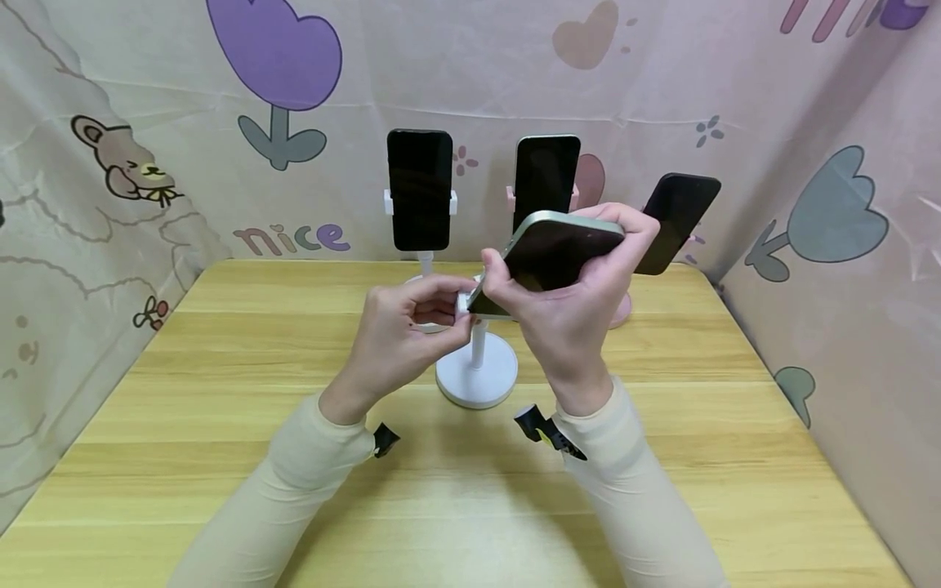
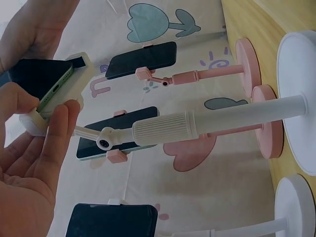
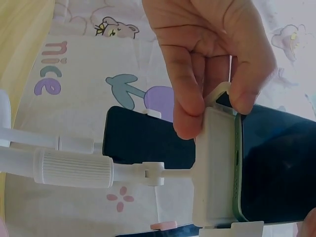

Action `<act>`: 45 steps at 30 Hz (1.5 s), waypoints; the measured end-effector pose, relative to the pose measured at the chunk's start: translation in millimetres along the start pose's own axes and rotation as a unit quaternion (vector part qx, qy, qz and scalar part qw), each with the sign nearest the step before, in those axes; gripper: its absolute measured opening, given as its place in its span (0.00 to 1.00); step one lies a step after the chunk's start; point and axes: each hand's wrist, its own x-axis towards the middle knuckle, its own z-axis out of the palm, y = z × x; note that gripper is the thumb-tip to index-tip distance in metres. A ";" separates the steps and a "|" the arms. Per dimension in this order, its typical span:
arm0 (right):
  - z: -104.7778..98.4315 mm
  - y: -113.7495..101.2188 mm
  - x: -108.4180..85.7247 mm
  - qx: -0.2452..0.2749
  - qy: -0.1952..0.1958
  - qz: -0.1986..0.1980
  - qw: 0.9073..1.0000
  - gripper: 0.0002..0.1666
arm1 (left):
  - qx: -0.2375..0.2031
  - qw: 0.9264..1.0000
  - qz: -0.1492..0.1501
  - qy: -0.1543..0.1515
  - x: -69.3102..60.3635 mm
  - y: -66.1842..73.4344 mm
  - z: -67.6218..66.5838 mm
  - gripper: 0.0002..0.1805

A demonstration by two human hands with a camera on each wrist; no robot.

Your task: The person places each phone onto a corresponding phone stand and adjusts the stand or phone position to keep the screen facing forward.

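My right hand grips a green-edged smartphone, its dark screen tilted upward. The phone's lower end lies at the clamp of a white phone stand, partly within it in the right wrist view. With thumb and fingers, my left hand pinches the clamp's left end. The stand stands upright on a round white base. Whether the phone is seated fully in the clamp, I cannot tell.
Behind, a black phone sits in a white stand. Another phone is in a pink stand, and a tilted phone in a second pink stand stands at right. A printed curtain surrounds the wooden table.
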 end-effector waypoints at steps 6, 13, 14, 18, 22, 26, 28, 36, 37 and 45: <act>2.5 0.4 1.8 0.086 -0.042 0.014 0.995 0.39 | -0.005 1.000 0.003 -0.024 0.3 -1.2 -4.6 0.15; 1.5 0.6 2.6 0.118 -0.080 0.036 0.989 0.41 | -0.009 0.999 0.007 -0.046 2.2 0.2 -8.3 0.16; 1.1 0.9 2.5 0.113 -0.083 0.036 0.989 0.42 | -0.009 0.999 0.008 -0.046 2.5 0.4 -8.4 0.16; -2.0 3.5 0.9 0.083 -0.088 0.035 0.992 0.42 | -0.004 0.999 0.009 -0.041 3.0 0.5 -8.4 0.17; -6.6 6.5 0.1 0.001 -0.097 0.031 0.995 0.43 | -0.003 0.999 0.011 -0.035 3.7 -0.5 -7.7 0.17; -9.0 10.2 -3.2 -0.077 -0.114 0.038 0.990 0.45 | -0.008 1.000 0.011 -0.028 3.6 -1.1 -7.0 0.16; -9.6 13.6 -7.6 -0.062 -0.138 0.057 0.987 0.45 | -0.008 1.000 0.010 -0.025 3.0 -1.8 -6.8 0.15; -15.0 23.5 -21.7 -0.002 -0.197 0.098 0.976 0.46 | 0.002 1.000 0.004 -0.025 1.2 -1.7 -7.0 0.13; -15.3 23.8 -22.2 -0.004 -0.198 0.096 0.975 0.46 | 0.002 1.000 0.004 -0.025 1.3 -1.6 -7.0 0.13; -18.5 25.1 -28.6 -0.011 -0.218 0.105 0.970 0.48 | 0.001 1.000 0.003 -0.025 1.5 -2.4 -6.7 0.13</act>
